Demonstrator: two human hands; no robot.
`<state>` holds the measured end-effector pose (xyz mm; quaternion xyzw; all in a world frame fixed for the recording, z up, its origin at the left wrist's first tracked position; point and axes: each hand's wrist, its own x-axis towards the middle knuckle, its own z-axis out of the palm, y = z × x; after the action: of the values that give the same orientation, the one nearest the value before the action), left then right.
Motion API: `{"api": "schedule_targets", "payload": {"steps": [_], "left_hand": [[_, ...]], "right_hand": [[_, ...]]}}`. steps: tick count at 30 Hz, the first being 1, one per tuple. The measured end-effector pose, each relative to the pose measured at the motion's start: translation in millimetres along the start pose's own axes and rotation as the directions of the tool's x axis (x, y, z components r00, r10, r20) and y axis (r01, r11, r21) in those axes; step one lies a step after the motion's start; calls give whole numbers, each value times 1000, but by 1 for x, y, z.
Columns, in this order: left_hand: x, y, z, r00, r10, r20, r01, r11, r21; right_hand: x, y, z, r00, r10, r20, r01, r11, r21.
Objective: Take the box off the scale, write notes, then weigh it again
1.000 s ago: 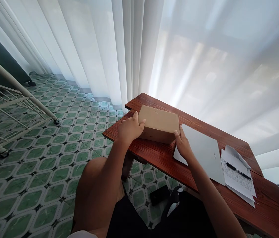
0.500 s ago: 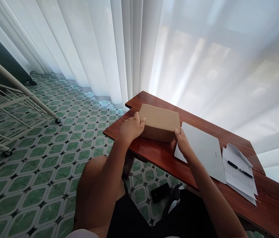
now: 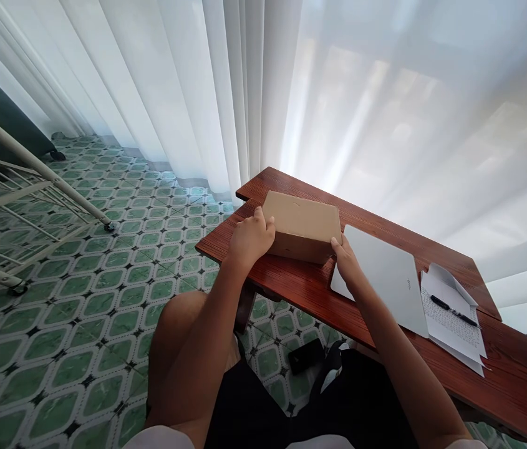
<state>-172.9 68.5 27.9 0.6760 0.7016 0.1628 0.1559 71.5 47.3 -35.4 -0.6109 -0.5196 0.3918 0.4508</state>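
Plain brown rectangular cardboard box (image 3: 301, 226) sits flat on the left end of the reddish wooden table (image 3: 291, 287) — held between both hands. Left hand (image 3: 250, 237) curled over its left end, thumb on the top edge; right hand (image 3: 348, 265) pinches its near right corner. Matte card, sharp edges. Just beside it a smooth silver closed laptop (image 3: 387, 280), then written white papers (image 3: 453, 321) with a black pen (image 3: 453, 312) — grained, glossy tabletop.

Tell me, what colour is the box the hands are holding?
The box is plain light brown, like cardboard. The head camera view shows it best.
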Motion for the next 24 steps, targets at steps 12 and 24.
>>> {"api": "schedule_targets", "payload": {"steps": [12,24], "left_hand": [[1,-2,1,999,-18,-50,18,1000,3],[0,-1,0,983,34,-181,-49,995,-81]], "right_hand": [[-6,-9,5,1000,-12,0,12,1000,2],[-8,-13,-2,997,-77,25,76,997,25]]}}
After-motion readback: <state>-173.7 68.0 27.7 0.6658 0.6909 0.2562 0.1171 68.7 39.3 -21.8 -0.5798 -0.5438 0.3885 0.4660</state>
